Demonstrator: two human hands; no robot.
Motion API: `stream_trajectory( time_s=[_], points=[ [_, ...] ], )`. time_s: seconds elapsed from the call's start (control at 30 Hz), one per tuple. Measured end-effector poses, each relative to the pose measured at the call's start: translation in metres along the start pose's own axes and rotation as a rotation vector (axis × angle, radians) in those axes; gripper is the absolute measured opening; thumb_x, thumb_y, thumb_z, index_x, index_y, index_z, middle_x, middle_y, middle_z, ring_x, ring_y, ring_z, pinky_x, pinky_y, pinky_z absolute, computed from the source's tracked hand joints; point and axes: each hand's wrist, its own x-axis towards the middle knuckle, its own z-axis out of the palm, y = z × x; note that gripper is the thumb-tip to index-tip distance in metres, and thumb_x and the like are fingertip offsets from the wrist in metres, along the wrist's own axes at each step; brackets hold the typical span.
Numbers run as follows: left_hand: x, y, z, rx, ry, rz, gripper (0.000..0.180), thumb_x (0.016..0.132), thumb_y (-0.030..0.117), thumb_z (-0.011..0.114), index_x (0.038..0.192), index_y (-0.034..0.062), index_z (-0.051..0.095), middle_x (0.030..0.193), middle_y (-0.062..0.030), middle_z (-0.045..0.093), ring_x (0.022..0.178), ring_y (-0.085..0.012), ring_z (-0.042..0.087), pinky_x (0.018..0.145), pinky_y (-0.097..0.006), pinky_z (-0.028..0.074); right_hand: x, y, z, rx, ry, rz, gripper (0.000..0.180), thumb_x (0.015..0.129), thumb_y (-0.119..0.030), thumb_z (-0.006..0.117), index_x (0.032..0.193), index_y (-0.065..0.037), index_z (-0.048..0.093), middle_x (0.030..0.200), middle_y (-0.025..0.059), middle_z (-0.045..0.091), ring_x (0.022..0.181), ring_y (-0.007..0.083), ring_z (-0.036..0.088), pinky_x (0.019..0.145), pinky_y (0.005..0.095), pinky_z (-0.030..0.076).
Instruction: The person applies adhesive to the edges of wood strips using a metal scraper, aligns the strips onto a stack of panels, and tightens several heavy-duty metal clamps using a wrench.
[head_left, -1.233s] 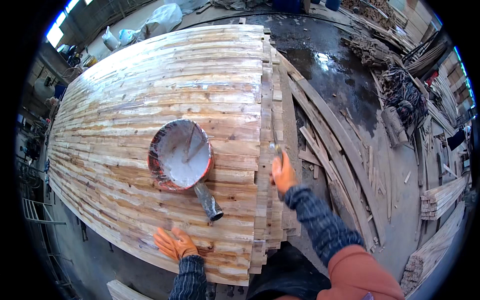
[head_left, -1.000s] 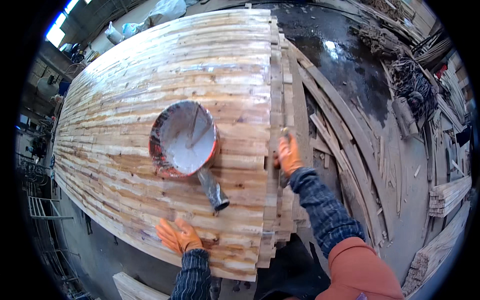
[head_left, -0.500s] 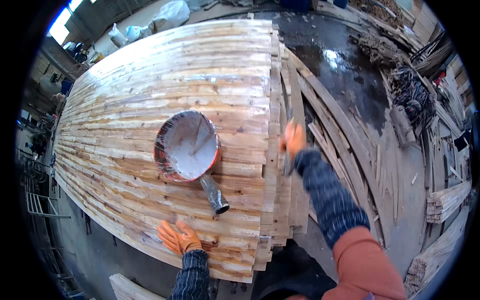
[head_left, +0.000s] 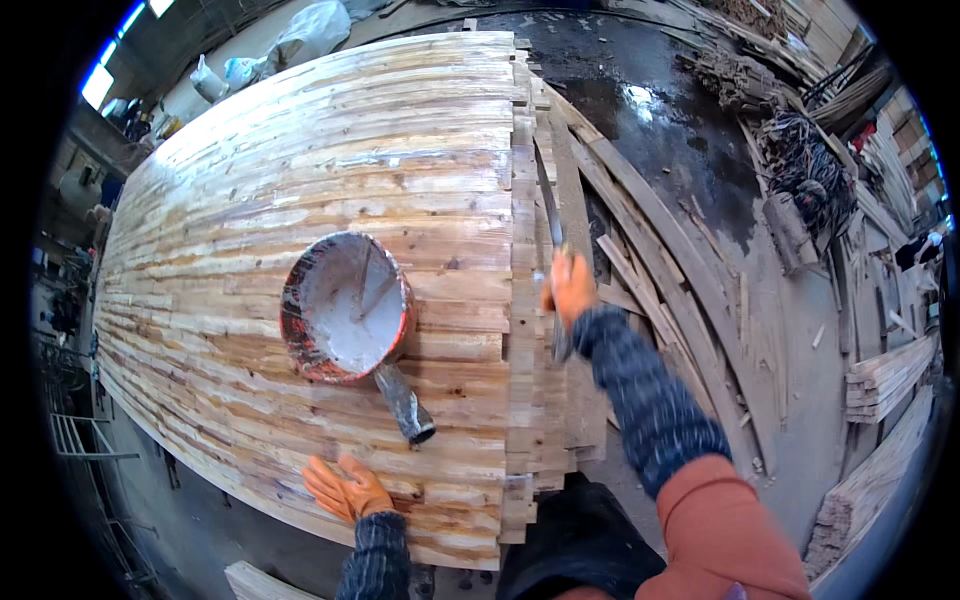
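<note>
Right of centre: slender dark tool (head_left: 553, 214), gripped in right hand (head_left: 570, 287) by right edge of plank stack (head_left: 450, 225). Lower left of centre: left hand (head_left: 347, 488), fingers spread on top. Best worked: left palm braced, right wrist steady.

Downward head-worn fisheye, apparently near

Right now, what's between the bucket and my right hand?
In the head view, the top wooden boards and, past their ends, the stepped ends of lower boards lie between the bucket and your right hand.
</note>
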Motion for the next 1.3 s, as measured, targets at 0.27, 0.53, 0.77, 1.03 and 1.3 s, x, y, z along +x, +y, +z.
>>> stream_trajectory(
  time_s=[0.27,0.53,0.77,1.03,1.3],
  points=[
    [-0.009,0.014,0.003,-0.040,0.004,0.010,0.061,0.099,0.048,0.039,0.147,0.0102,0.036,0.153,-0.0195,0.031,0.143,-0.0360,0.026,0.115,-0.049,0.020,0.040,0.015,0.007,-0.358,0.132,-0.193,0.041,0.100,-0.037,0.043,0.118,0.000,0.049,0.087,0.0265,0.066,0.069,0.0326,0.068,0.067,0.0459,0.053],
    [-0.018,0.000,0.000,0.012,0.007,0.062,0.058,0.099,0.042,0.042,0.147,0.0095,0.037,0.153,-0.0187,0.031,0.142,-0.0345,0.027,0.114,-0.050,0.023,0.087,-0.011,-0.020,-0.032,0.002,0.085,0.038,0.101,-0.037,0.040,0.109,-0.001,0.049,0.060,0.0118,0.057,0.039,0.0191,0.053,0.039,0.0346,0.047],
    [-0.005,0.008,-0.008,-0.011,0.020,-0.003,0.062,0.100,0.049,0.038,0.148,0.0097,0.036,0.154,-0.0187,0.030,0.143,-0.0339,0.026,0.114,-0.050,0.021,-0.023,0.033,0.018,-0.330,0.070,-0.213,0.045,0.099,-0.038,0.042,0.126,-0.003,0.047,0.109,0.0311,0.062,0.105,0.0462,0.059,0.090,0.0513,0.047],
    [-0.027,0.001,-0.014,0.001,-0.048,0.068,0.063,0.099,0.048,0.039,0.148,0.0085,0.035,0.153,-0.0200,0.030,0.143,-0.0349,0.025,0.115,-0.050,0.021,0.070,-0.037,-0.014,-0.121,0.074,0.158,0.038,0.100,-0.040,0.046,0.107,-0.003,0.050,0.075,0.0159,0.062,0.054,0.0239,0.061,0.049,0.0435,0.049],
    [-0.010,-0.011,-0.013,0.043,-0.013,-0.014,0.063,0.100,0.050,0.037,0.149,0.0109,0.033,0.155,-0.0177,0.029,0.144,-0.0337,0.025,0.116,-0.050,0.019,-0.092,0.054,-0.007,-0.011,-0.045,0.118,0.033,0.101,-0.033,0.041,0.111,-0.004,0.050,0.081,0.0174,0.066,0.069,0.0246,0.067,0.057,0.0391,0.051]
  ],
)
